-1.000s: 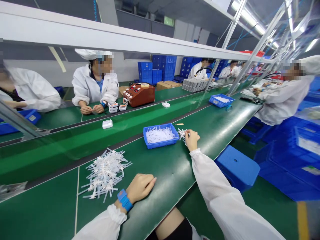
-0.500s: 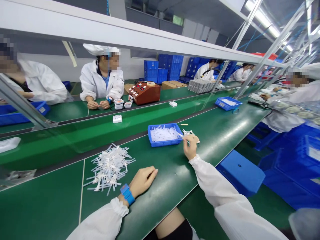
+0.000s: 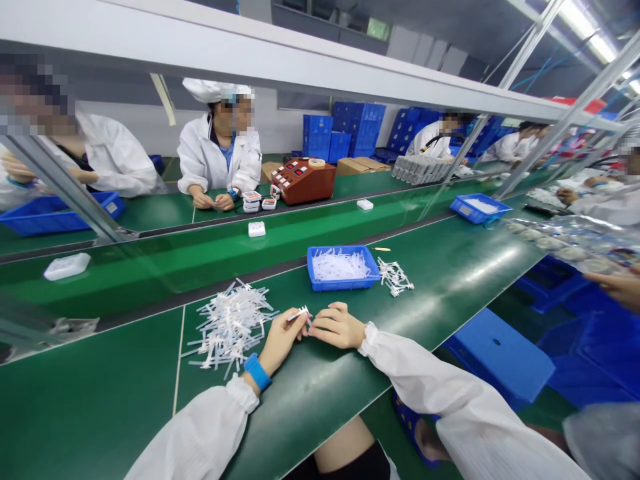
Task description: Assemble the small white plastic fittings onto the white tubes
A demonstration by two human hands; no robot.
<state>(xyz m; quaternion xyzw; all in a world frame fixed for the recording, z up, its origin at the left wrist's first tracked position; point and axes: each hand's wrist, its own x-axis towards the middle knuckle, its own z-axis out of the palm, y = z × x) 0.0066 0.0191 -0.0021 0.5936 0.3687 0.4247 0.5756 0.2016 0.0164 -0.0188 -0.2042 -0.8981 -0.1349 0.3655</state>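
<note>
My left hand [image 3: 281, 339], with a blue band at its wrist, pinches a small white plastic piece [image 3: 297, 313] that has short teeth on top. My right hand [image 3: 338, 327] meets it fingertip to fingertip, its fingers closed on a small pale translucent strip [image 3: 309, 323], mostly hidden. Left of my hands lies a heap of white pieces with translucent strips [image 3: 235, 323]. Beyond them stands a blue tray [image 3: 345, 285] full of loose translucent strips. A smaller pile of white plastic pieces [image 3: 395, 277] rests at the tray's right side.
A green conveyor belt [image 3: 210, 257] carrying white cases [image 3: 257, 229] runs behind the green bench [image 3: 450, 267]. Across it, co-workers in white sit near a red-brown instrument box [image 3: 305, 181]. Another blue tray [image 3: 479, 212] stands farther right. A blue stool [image 3: 500, 360] is below the bench edge.
My right hand has come left from the tray's right side to my left hand. My left hand, empty before, now pinches the white piece. The view has shifted slightly; cases moved along the belt.
</note>
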